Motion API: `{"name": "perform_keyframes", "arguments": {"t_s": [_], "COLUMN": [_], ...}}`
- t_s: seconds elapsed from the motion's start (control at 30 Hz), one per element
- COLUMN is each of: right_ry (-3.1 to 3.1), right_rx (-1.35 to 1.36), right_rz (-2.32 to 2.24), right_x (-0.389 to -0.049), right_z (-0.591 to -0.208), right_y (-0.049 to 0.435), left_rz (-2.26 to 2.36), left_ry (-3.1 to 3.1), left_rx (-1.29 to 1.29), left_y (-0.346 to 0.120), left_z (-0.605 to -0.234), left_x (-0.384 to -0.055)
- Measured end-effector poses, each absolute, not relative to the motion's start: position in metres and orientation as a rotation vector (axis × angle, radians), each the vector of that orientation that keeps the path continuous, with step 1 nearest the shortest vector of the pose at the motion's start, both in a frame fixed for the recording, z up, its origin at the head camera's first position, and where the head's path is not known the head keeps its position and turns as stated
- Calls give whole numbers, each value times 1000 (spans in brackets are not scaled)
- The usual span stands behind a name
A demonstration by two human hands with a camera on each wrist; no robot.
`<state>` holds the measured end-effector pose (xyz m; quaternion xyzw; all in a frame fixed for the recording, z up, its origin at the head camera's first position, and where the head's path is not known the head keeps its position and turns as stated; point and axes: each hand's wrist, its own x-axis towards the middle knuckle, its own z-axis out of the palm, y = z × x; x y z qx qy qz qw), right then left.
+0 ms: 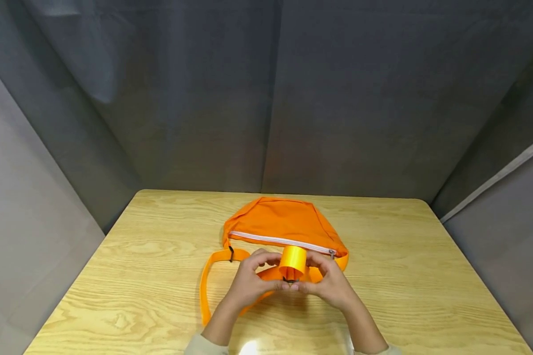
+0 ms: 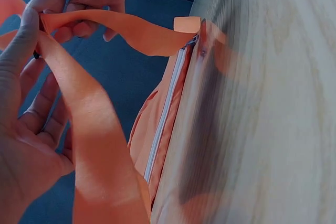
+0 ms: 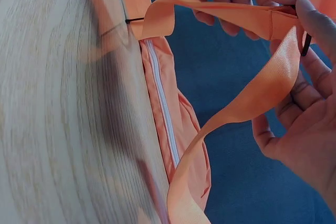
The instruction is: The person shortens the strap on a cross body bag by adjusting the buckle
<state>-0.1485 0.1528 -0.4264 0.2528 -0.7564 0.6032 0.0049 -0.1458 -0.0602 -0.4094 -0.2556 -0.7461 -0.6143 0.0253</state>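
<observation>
An orange waist bag with a white zipper lies flat on the table, its orange strap running up to both hands. My left hand and right hand meet above the strap, thumb tips nearly touching. Between them they pinch a small black strap buckle and the webbing threaded through it. A loop of strap stands up above the buckle, between the fingers of both hands. The remaining fingers are bent behind the strap. How the webbing passes through the buckle is partly hidden by the thumbs.
A second black slider sits on the strap at the bag's left end. The metal zipper pull is at the right end. Slack strap curves over the wooden table. Grey curtains stand behind and at both sides.
</observation>
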Motion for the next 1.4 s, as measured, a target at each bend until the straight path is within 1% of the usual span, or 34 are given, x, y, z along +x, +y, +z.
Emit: {"name": "perform_keyframes", "arguments": {"t_s": [0.17, 0.4, 0.53, 0.73, 0.8, 1.17, 1.4], "right_ry": [-2290, -2170, -2141, -2091, -2063, -2038, -2061], "right_rx": [815, 806, 825, 790, 783, 753, 765], "right_rz": [1941, 2053, 2087, 2147, 2157, 2147, 2098], "right_x": [-148, -146, -147, -150, -150, -147, -148], "right_z": [-428, -429, -428, -429, -429, -428, -426], "right_y": [153, 155, 156, 158, 159, 162, 165], "left_rz": [-1909, -1842, -1742, -1589, -1571, -1687, -1659], "left_ry": [-2346, -2417, -2438, -2447, -2474, -2593, -2639], "left_rx": [-746, -673, -648, -414, -381, -552, -569], "left_y": [-64, -79, -83, -82, -82, -89, -109], "left_z": [-412, -445, -452, -454, -454, -470, -466], "left_x": [-143, -152, -154, -152, -152, -157, -161]}}
